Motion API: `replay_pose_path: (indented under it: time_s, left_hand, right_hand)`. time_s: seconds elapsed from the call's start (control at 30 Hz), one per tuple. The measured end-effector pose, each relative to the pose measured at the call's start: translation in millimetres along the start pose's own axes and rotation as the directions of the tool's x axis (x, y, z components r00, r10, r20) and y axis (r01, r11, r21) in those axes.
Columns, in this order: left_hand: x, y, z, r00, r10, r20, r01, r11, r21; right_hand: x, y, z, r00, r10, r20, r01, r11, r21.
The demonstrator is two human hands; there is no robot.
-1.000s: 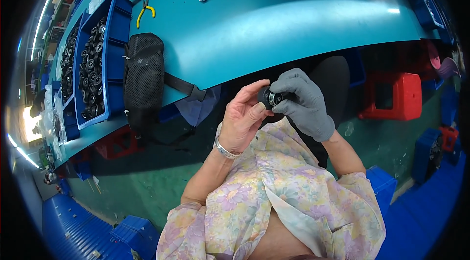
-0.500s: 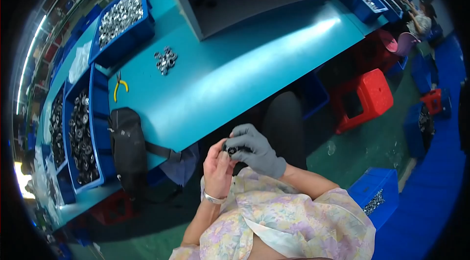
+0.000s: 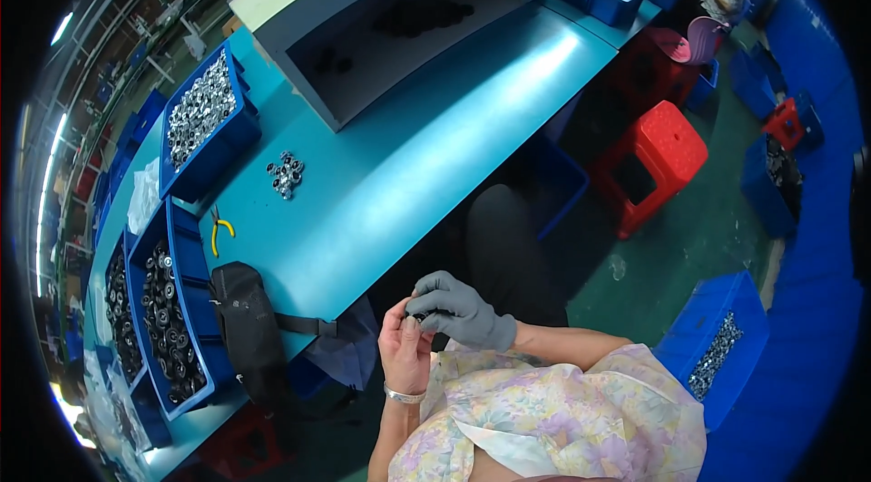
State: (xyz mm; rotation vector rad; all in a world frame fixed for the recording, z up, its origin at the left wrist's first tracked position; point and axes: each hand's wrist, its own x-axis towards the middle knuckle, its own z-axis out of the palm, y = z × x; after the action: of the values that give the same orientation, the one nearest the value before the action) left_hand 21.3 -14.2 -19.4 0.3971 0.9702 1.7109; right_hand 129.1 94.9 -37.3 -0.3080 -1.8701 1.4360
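My two hands are together in front of my chest, below the near edge of the desk [image 3: 435, 164]. My left hand [image 3: 406, 350], bare with a bracelet at the wrist, and my right hand [image 3: 458, 309], in a grey glove, both close their fingertips on one small dark part [image 3: 419, 312]; it sits between the two hands and its shape is too small to tell. Against the picture of half a second ago the grip is unchanged, but my view has lifted: the grey open-fronted box [image 3: 399, 19] on the desk now shows in full. A small heap of metal parts [image 3: 286, 175] lies on the desk, well apart from my hands, with yellow-handled pliers [image 3: 219, 230] near the blue bins [image 3: 172, 309] at my left. A black bag [image 3: 243, 319] rests at the desk's near corner. A red stool [image 3: 658, 160] stands on the floor to my right.
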Motion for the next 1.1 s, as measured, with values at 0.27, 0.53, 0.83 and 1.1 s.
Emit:
replay_pose_path:
  time_s: [0.27,0.53,0.83,1.1]
  left_hand:
    - [-6,0,3,0.997,0.062,-0.045,-0.057,0.994,0.096]
    - [-7,2,4,0.945,0.328,-0.014,-0.224,0.674,0.704]
    - [-3,10,-1,0.935,0.338,0.111,-0.292,0.552,0.781]
    - [-11,15,2,0.897,0.419,0.144,-0.325,0.400,0.857]
  right_hand:
    - [-2,-16,8,0.986,0.150,-0.075,-0.141,0.983,0.114]
    - [-10,-5,13,0.894,0.447,0.026,-0.438,0.859,0.267]
    - [-9,-9,12,0.880,0.476,0.009,-0.452,0.830,0.326]
    - [-11,-10,17,0.900,0.434,0.027,-0.418,0.845,0.335]
